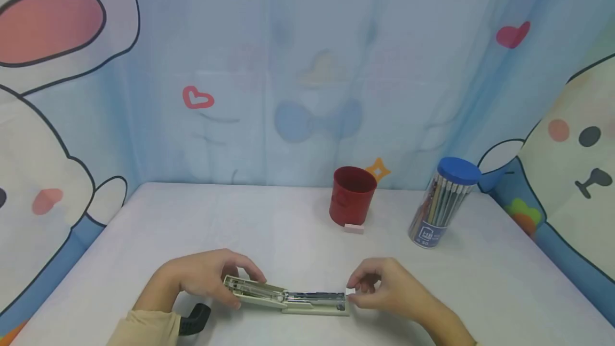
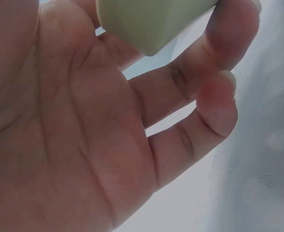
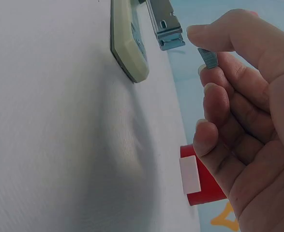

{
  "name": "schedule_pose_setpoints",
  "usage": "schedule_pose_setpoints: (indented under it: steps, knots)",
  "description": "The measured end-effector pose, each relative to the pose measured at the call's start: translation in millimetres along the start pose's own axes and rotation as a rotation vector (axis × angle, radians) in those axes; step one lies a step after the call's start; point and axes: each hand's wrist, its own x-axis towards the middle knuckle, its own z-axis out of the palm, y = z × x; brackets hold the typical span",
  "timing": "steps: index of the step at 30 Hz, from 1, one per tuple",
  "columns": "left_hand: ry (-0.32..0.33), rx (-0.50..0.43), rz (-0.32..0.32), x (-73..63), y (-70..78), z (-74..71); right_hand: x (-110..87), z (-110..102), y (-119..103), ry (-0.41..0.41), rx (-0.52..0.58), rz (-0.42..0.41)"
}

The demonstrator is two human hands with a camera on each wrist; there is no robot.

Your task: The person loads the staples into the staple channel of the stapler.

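A pale green stapler point(image 1: 314, 312) lies unfolded on the table, its top cover swung back to the left and its metal staple channel point(image 3: 165, 24) exposed. My left hand point(image 1: 206, 276) grips the raised cover between thumb and fingers; in the left wrist view the cover's end point(image 2: 137, 24) sits by the palm while the lower fingers stay loosely bent. Just past the stapler's right end, my right hand point(image 1: 384, 288) pinches a short strip of staples point(image 3: 208, 58) between thumb and index finger. A small gap separates the strip from the channel's tip in the right wrist view.
Behind the stapler stands a red cup point(image 1: 351, 199), with a small pale pink eraser-like block point(image 1: 354, 229) at its foot. Farther right is a clear tub of pencils point(image 1: 439, 207) with a blue lid. A printed curtain point(image 1: 307, 31) hangs behind the white table point(image 1: 240, 218).
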Motion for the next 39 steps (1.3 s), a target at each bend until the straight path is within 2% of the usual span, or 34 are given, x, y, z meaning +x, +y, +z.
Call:
schedule_pose_setpoints:
  steps: [12,25,39]
  knots:
    - [0.0,0.045,0.006,1.0,-1.5,-0.3,1.1,6.9,-4.1,-0.009,-0.016,-0.002]
    - [0.017,0.07,-0.028,-0.1,1.3,-0.7,3.7,13.4,-4.9,-0.006,-0.032,-0.045]
    - [0.008,0.05,-0.038,0.4,2.8,0.5,5.0,16.8,-5.9,-0.027,-0.052,-0.029]
